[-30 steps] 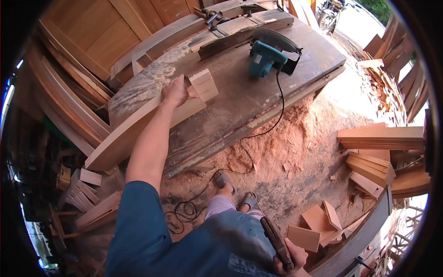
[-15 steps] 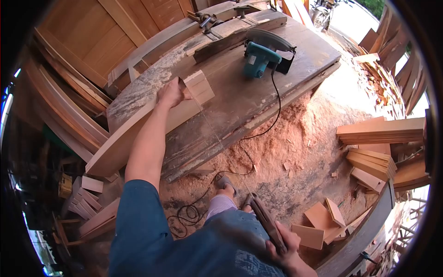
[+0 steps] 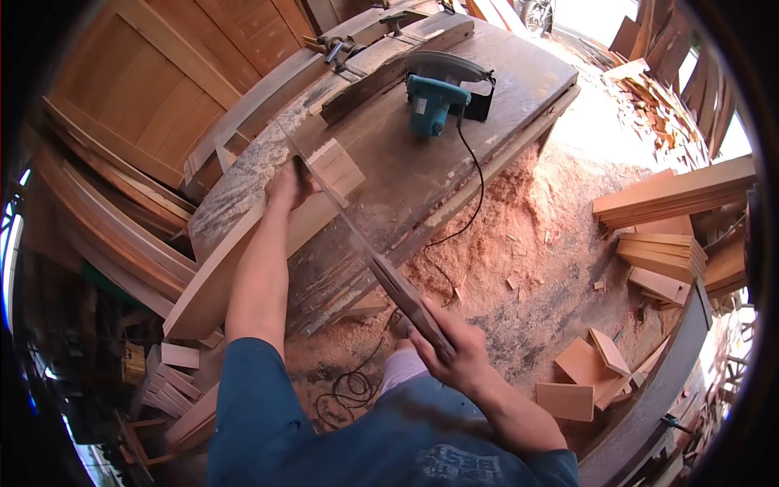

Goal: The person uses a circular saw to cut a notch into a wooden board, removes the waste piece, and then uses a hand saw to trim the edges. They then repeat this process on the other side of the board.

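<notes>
My right hand (image 3: 456, 345) is closed round the brown wooden handle of a hand saw (image 3: 395, 286). The thin blade, seen nearly edge-on, runs up and left across the end of a pale curved wooden board (image 3: 231, 268). Close beside the blade, my left hand (image 3: 286, 188) grips that board, with its fingers partly hidden. The board lies along the left side of the worktable (image 3: 381, 195), and its lower end sticks out past the edge. A squarish end part of the board (image 3: 339, 169) shows to the right of the blade.
A teal circular saw (image 3: 436, 101) sits on the table, its cord hanging to the sawdust-covered floor (image 3: 519, 243). Clamps (image 3: 334, 53) stand at the back. Curved planks (image 3: 114, 211) lean at left. Stacked boards (image 3: 661, 252) and loose wood pieces (image 3: 580, 377) lie at right.
My right hand has pushed the saw up and forward, away from my body. The blade now reaches well past the board. My left hand keeps its hold; the view has shifted slightly.
</notes>
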Available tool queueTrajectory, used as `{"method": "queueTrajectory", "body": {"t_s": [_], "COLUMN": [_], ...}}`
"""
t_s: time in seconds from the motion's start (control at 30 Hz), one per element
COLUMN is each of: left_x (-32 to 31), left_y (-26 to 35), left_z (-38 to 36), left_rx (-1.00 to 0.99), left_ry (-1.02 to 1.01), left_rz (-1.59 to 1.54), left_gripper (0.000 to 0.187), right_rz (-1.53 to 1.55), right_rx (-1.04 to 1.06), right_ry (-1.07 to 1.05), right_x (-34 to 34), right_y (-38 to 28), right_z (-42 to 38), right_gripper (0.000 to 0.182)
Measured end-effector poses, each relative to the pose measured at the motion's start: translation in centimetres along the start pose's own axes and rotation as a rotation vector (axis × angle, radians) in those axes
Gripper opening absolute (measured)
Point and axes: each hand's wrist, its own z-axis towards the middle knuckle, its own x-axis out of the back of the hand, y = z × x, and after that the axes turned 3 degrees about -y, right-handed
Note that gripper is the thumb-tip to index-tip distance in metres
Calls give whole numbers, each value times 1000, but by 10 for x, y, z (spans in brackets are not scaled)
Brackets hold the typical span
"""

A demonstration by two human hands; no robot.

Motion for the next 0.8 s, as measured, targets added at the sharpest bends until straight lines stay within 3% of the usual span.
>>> {"method": "queueTrajectory", "body": {"t_s": [0.03,0.07,0.1,0.2,0.3,0.37,0.43,0.5,0.57,0.6,0.63,0.67,0.7,0.8], "left_x": [-9,-8,-8,-6,-11,-12,-18,-20,-7,-15,-22,-22,-22,-14], "left_y": [-9,-11,-12,-1,2,-4,-12,0,-5,-7,-14,-20,-21,-5], "left_z": [12,20,24,8,-20,-11,7,-3,-2,3,10,18,25,0], "left_rx": [14,-14,-37,-54,-62,-63,-83,-64,-6,-54,-100,-141,-80,-89], "left_ry": [1,-9,-27,-26,66,85,64,48,-27,-26,-17,-2,-95,-16], "left_rz": [16,-14,-42,-75,-62,-59,-115,-12,91,21,-52,-114,-166,-91], "left_gripper": [72,73,73,72,68,63,59,59,60,59,58,57,77,81], "right_rz": [-13,-113,-134,-120,-17,46,57,43,0,3,-56,-107,-104,-99], "right_rx": [-124,-8,-55,-36,82,14,38,67,-2,30,-67,-1,-5,18], "right_ry": [-124,-101,-127,-156,-20,15,53,89,15,36,-90,-109,-117,-126], "right_x": [36,67,94,111,9,-36,-50,-58,-16,8,42,66,75,68], "right_y": [-11,-23,-42,-66,6,5,4,18,2,4,-10,-30,-41,-41], "right_z": [-50,-90,-130,-120,15,102,106,86,24,-13,-53,-79,-85,-61], "right_gripper": [64,64,64,66,59,49,49,51,56,62,65,67,67,67]}}
